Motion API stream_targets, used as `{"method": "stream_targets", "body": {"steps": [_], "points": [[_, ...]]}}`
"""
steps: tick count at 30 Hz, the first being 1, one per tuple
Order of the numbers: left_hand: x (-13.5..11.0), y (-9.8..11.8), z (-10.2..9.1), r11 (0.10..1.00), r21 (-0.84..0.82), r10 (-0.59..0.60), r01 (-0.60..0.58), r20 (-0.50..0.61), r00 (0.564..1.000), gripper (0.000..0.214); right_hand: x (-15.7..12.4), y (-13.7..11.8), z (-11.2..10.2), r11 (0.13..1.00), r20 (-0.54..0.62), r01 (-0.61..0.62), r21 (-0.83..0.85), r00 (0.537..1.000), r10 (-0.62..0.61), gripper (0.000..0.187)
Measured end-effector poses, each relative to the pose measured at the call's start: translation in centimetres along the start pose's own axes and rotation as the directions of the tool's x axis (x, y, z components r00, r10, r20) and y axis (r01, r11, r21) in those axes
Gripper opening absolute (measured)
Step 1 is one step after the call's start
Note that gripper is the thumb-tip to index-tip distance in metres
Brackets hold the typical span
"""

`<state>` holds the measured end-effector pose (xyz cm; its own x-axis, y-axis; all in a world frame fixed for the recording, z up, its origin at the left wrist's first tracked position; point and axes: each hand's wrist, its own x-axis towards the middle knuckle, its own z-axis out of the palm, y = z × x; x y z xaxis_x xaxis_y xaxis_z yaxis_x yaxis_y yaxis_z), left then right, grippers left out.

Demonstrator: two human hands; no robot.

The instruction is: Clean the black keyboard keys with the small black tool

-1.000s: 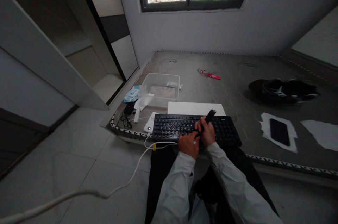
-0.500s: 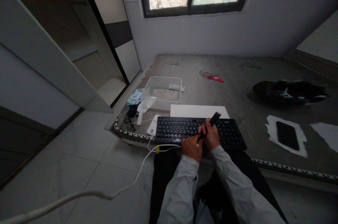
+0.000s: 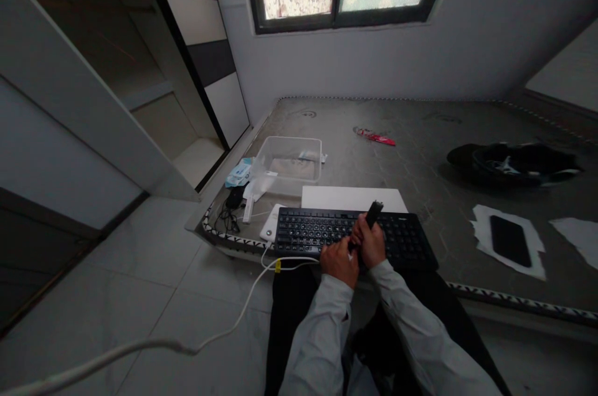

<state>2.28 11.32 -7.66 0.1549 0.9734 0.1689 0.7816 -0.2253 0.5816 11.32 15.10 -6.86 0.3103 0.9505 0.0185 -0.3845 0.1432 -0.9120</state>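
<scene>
1. Fingers of two hands, left (image 3: 339,263) and right (image 3: 372,246), are curled shut around one black stick (image 3: 374,214).
2. The stick slants across both grips: its lower part sits inside the left fingers, and its top end juts out of the right fingers toward 1 o'clock, above the keyboard.
3. Counted outward from the hands: one black keyboard (image 3: 308,226) just beneath; one flat white box (image 3: 346,197) at 12; one red item (image 3: 377,137) beyond it; one clear bin (image 3: 299,187) at 11; one blue packet (image 3: 240,173) at 10; one white device (image 3: 270,226) near 9; one dark cap (image 3: 462,156) at 2; one black phone (image 3: 510,240) at 3, on one of two white sheets (image 3: 582,235).
4. The keyboard bears a pale mark at its 1 o'clock corner; that and the packet's print are too small to read.
</scene>
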Motion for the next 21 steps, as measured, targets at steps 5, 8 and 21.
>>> {"method": "stream_targets", "body": {"steps": [5, 8, 21], "points": [[-0.03, 0.14, 0.01, 1.0, 0.0, -0.008, 0.008, -0.013, 1.0, 0.02, 0.18, 0.14, -0.04, 1.0, -0.017, -0.006, 0.016, 1.0, 0.006, 0.034], [-0.08, 0.12, 0.08, 1.0, 0.008, -0.006, 0.006, -0.028, 1.0, 0.02, 0.2, 0.06, 0.03, 1.0, -0.023, -0.012, 0.022, 1.0, 0.012, 0.034], [-0.01, 0.18, 0.07, 0.999, 0.049, 0.017, -0.014, -0.059, 0.998, 0.018, 0.32, 0.16, 0.06, 0.999, -0.028, -0.024, 0.043, 0.999, 0.025, 0.034]]}}
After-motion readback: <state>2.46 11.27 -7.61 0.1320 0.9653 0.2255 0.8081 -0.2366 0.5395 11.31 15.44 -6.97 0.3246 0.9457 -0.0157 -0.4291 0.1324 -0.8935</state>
